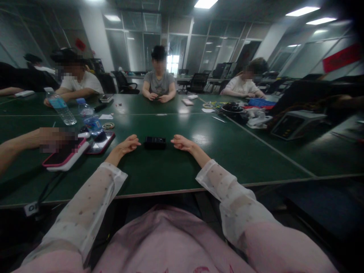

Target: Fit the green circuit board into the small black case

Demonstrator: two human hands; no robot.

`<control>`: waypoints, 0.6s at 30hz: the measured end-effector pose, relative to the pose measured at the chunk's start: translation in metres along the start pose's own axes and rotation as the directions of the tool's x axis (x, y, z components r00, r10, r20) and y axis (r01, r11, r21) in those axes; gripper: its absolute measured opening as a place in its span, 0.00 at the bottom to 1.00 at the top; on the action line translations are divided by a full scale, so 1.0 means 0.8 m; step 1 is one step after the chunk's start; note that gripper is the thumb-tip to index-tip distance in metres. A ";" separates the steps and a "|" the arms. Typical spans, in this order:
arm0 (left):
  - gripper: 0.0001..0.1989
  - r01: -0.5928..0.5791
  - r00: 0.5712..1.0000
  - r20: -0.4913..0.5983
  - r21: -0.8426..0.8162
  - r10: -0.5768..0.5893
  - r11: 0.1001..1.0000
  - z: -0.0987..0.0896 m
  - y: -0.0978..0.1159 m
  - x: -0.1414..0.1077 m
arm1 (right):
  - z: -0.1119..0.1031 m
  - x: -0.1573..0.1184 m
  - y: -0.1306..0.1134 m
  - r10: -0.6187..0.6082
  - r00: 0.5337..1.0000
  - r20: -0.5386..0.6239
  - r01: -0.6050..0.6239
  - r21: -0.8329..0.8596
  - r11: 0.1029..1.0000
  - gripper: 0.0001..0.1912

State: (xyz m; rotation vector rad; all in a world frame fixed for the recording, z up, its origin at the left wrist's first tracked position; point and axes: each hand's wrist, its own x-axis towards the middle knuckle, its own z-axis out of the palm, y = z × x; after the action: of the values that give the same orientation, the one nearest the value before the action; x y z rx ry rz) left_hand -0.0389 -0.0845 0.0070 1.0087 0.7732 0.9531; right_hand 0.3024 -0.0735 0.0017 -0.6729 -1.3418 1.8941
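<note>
A small black box-shaped object point(155, 143) lies on the green table point(159, 170) between my two hands. My left hand point(129, 145) rests just left of it, with the fingers curled in and nothing visible in them. On the other side, my right hand point(182, 143) is curled in the same loose way, also with nothing visible in it. A narrow gap separates each hand from the black object. Sheer white cuffs cover both forearms.
At left, another person's hand point(54, 139) is over a pink-edged phone point(66, 153). Beside it stand two water bottles point(61, 107) and a tape roll point(108, 126). Cables, a white bag point(257, 117) and a grey metal box point(297, 123) lie right. Several people sit around the table.
</note>
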 end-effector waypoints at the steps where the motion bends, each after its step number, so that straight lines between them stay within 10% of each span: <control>1: 0.32 0.037 0.999 0.034 0.013 -0.037 0.999 0.000 0.001 -0.002 | -0.002 0.000 0.000 0.015 1.000 0.020 -0.015 0.001 1.000 0.35; 9: 0.32 0.199 0.959 0.199 0.034 -0.202 0.979 -0.009 0.004 -0.004 | -0.013 0.001 -0.002 0.093 0.989 0.116 -0.093 0.000 0.996 0.36; 18: 0.28 0.256 0.957 0.143 -0.015 -0.251 0.967 0.003 0.005 -0.001 | -0.017 0.004 -0.002 0.121 0.981 0.150 -0.124 0.006 0.992 0.32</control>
State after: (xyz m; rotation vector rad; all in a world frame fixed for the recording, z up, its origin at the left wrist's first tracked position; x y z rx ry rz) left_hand -0.0385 -0.0849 0.0115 0.9112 0.7463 0.6648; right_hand 0.3115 -0.0629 -0.0014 -0.6286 -1.4045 2.0867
